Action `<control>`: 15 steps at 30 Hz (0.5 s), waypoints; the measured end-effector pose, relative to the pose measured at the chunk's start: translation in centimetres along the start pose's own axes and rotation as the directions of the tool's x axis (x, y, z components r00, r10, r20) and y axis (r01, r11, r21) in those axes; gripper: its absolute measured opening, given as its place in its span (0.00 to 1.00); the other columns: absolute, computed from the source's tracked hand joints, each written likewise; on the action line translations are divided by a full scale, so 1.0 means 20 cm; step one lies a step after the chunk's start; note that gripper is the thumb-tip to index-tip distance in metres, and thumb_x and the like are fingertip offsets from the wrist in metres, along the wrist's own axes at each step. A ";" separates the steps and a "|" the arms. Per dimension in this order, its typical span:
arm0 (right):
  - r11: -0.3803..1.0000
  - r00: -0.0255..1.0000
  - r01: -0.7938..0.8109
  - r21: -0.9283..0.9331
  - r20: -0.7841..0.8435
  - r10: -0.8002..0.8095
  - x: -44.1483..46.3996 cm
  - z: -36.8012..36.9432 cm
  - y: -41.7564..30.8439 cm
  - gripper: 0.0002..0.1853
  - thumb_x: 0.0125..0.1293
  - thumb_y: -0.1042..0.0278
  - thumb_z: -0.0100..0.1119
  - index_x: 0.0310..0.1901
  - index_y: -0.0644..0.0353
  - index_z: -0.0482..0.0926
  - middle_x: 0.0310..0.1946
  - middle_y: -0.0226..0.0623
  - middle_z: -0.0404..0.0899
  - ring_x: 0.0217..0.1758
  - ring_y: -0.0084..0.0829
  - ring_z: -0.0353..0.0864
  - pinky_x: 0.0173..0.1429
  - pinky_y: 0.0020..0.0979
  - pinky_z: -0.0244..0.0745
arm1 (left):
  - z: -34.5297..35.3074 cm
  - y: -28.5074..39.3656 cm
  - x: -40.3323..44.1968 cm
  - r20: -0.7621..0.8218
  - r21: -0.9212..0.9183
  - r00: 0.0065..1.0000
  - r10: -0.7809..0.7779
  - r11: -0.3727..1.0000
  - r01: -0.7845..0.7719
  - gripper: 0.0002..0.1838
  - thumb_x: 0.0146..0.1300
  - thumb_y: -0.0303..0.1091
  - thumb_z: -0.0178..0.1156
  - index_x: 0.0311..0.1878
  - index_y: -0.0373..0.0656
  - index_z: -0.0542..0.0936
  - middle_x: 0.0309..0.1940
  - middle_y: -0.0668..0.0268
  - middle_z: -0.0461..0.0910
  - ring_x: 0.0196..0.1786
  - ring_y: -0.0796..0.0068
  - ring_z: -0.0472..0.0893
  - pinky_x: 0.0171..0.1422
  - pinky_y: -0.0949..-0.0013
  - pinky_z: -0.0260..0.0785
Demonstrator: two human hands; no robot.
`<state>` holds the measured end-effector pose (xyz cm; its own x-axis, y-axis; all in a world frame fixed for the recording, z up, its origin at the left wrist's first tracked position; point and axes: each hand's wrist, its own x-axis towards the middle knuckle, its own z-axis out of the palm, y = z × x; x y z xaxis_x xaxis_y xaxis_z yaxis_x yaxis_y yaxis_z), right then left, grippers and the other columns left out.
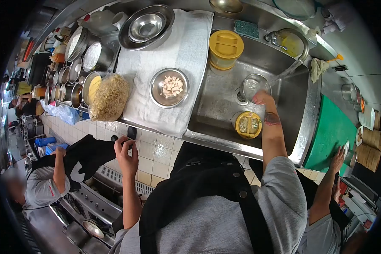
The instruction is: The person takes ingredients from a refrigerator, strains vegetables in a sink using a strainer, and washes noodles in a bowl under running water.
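Black apron [182,182] closest to me, pressed near the steel sink [218,91] that surrounds the right hand [263,98]. Left of that hand, outside the sink, lies a towel [190,38], and on it a bowl [153,92] of pale chunks; I'd say these stand apart from the work at the water. Inside the sink, beyond the hand and to its left, stands a tub [226,45] with its yellow lid on; washed or waiting, I cannot tell. Back toward the apron, left of the forearm [275,137], sits a yellow-rimmed piece [248,125], unattended, so likely still to be dealt with. The right hand's fingers bend around the near side of a cup [252,84], how tightly I cannot see. From beyond and right of the hand, the tap [305,50] sends water [285,72] toward the cup, so the rinsing or filling looks under way, not finished. The left hand [126,149] hangs well apart, over the floor [156,154], fingers loosely spread, apparently holding nothing.
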<state>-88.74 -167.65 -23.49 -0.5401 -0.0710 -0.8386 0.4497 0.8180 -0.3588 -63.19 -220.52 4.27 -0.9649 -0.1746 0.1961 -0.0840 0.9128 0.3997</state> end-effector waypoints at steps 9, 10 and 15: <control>0.618 0.869 -0.109 -0.779 -0.376 -0.320 -0.06 0.27 0.17 0.12 0.63 0.61 0.50 0.43 0.50 0.82 0.36 0.37 0.83 0.39 0.41 0.84 0.66 0.60 0.50 | -0.03 0.01 -0.01 0.033 0.003 0.999 -0.035 0.999 0.035 0.08 0.52 0.19 0.60 0.36 0.39 0.78 0.44 0.57 0.72 0.48 0.57 0.72 0.51 0.62 0.66; 0.646 0.828 -0.044 -0.762 -0.390 -0.404 -0.14 0.26 0.11 0.11 0.63 0.61 0.51 0.42 0.51 0.81 0.34 0.38 0.83 0.38 0.41 0.83 0.64 0.56 0.56 | -0.03 0.01 -0.01 0.040 0.004 0.998 -0.040 0.999 0.040 0.08 0.52 0.19 0.60 0.36 0.39 0.78 0.44 0.57 0.72 0.48 0.57 0.72 0.51 0.62 0.66; 0.733 0.722 0.193 -0.652 -0.412 -0.556 -0.35 0.15 -0.03 0.12 0.62 0.57 0.54 0.37 0.57 0.79 0.31 0.42 0.81 0.35 0.43 0.82 0.42 0.43 0.76 | -0.02 0.04 0.04 0.060 -0.017 0.998 -0.019 1.000 0.020 0.08 0.53 0.20 0.60 0.37 0.39 0.78 0.45 0.57 0.72 0.48 0.57 0.71 0.51 0.62 0.66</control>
<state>-83.05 -169.26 -18.62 -0.9329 -0.2713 -0.2369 -0.2386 0.9582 -0.1576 -63.90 -220.14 5.05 -0.9763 -0.1692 0.1348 -0.0985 0.9026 0.4190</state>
